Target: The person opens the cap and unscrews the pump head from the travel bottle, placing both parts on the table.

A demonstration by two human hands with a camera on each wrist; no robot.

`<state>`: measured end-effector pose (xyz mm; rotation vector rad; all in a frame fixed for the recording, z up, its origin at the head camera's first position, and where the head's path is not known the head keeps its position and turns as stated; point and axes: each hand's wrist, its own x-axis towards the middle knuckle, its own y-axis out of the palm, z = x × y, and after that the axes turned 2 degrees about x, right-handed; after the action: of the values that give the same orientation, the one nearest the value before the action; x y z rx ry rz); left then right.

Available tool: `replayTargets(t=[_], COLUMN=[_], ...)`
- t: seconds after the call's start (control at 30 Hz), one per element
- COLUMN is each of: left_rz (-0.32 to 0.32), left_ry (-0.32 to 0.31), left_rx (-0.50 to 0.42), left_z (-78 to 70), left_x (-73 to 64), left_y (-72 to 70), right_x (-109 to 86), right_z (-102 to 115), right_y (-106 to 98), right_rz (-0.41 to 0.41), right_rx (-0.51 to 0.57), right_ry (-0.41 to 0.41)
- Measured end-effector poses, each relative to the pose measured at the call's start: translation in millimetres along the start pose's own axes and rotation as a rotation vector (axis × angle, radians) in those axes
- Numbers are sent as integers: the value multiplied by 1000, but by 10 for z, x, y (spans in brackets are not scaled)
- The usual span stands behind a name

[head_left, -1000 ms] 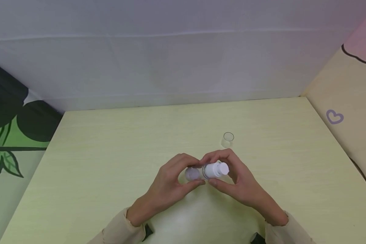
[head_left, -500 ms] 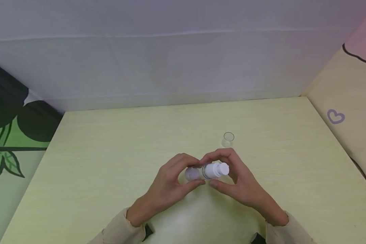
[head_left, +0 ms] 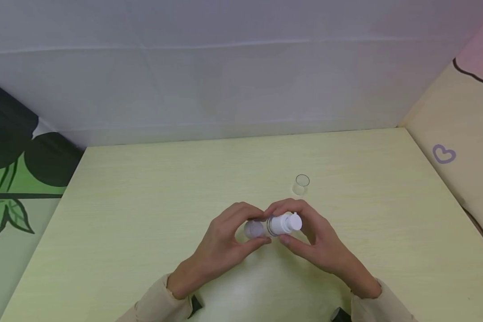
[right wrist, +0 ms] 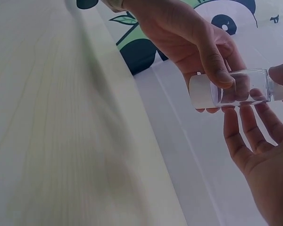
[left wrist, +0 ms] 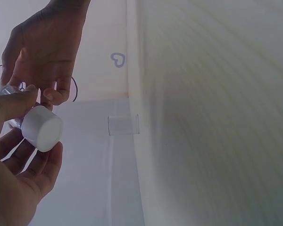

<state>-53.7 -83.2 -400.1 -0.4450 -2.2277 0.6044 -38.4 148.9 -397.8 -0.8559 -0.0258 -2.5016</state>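
Observation:
A small clear pump bottle [right wrist: 247, 77] is held level above the table, its white base [left wrist: 43, 129] to the left and its white pump head [head_left: 283, 224] to the right. Thumb and fingers of my left hand [head_left: 225, 241] grip the clear body close to the base. At the other end, my right hand [head_left: 322, 243] pinches the white collar of the pump head between thumb and fingers, and its other fingertips reach under the body in the right wrist view. A clear cylindrical cap [head_left: 301, 185] stands on the table just beyond the right hand.
The pale wooden table [head_left: 145, 192] spreads under both hands. A whitish cloth wall [head_left: 225, 89] rises along its back edge, with painted panels at the left and right sides. Dark wrist-worn pieces show at both sleeves.
My right fingers and thumb have shifted slightly on the pump head, and a small nozzle tip now shows at its top. The left hand and the bottle body hold still.

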Motion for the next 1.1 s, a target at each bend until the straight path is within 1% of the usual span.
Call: replayTargets(t=[0.1, 0.27, 0.33, 0.43, 0.67, 0.77, 0.9, 1.1], left_rz=[-1, -1, 0, 1, 0, -3, -4, -1], left_ry=[1, 4, 7, 11, 2, 1, 2, -2], left_rx=[-1, -2, -4, -6, 3, 5, 0, 0], left_z=[1, 2, 2, 3, 4, 6, 6, 7], left_x=[1, 1, 2, 3, 4, 4, 6, 14], left_y=[-1, 3, 5, 5, -2, -2, 3, -1], right_x=[-8, -21, -22, -22, -6, -5, -7, 6], right_z=[16, 41, 39, 27, 3, -2, 6, 58], right_y=[-3, -6, -3, 0, -4, -7, -21, -60], right_rz=[4, -16, -31, -43, -19, -7, -7, -29], right_rx=[-11, -5, 5, 15, 14, 10, -2, -19], right_ry=[19, 111, 133, 125, 33, 9, 5, 28])
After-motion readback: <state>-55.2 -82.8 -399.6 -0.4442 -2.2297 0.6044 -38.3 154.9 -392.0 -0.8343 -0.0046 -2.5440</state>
